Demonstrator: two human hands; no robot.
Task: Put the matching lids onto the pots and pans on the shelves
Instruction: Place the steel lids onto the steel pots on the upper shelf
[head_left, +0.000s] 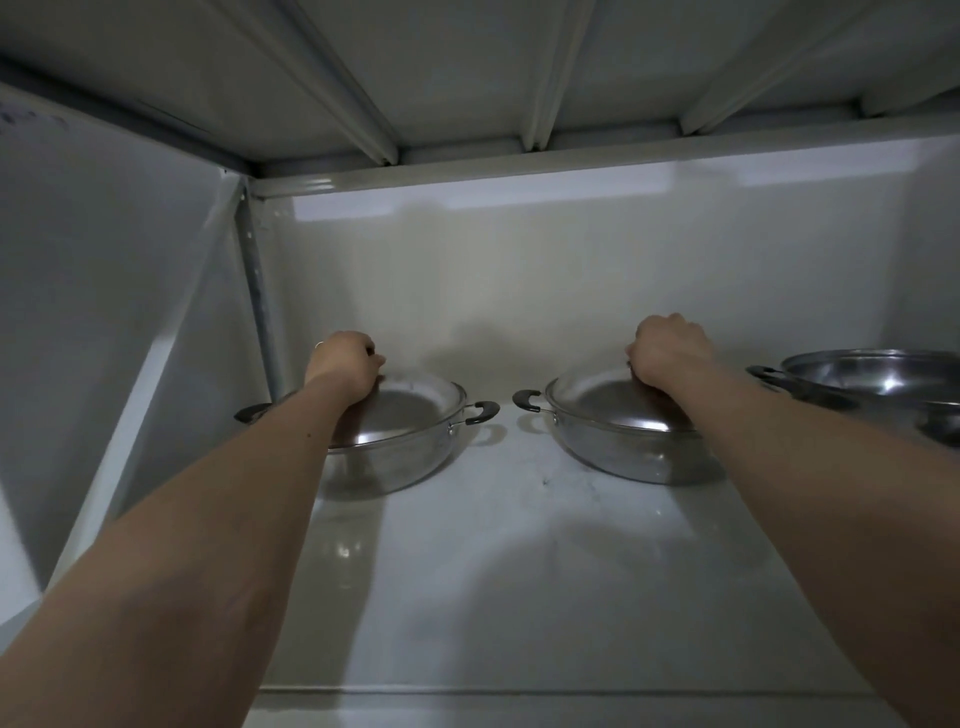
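A: Where are our hands?
B: Our left hand (345, 364) has its grip closed on the left lid (410, 410) at 10 o'clock; our right hand (670, 348) is clenched on the right lid (608, 405) at 2 o'clock; both lids sit on their pans on the shelf (519, 545).
A: Anything else?
B: 1 uncovered pan (883, 384) at 3 o'clock.

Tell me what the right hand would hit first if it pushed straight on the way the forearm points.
Probably the shelf's back wall. The right hand has its grip on the lid of the middle pan, and nothing shows between it and the wall, though depth is hard to judge.
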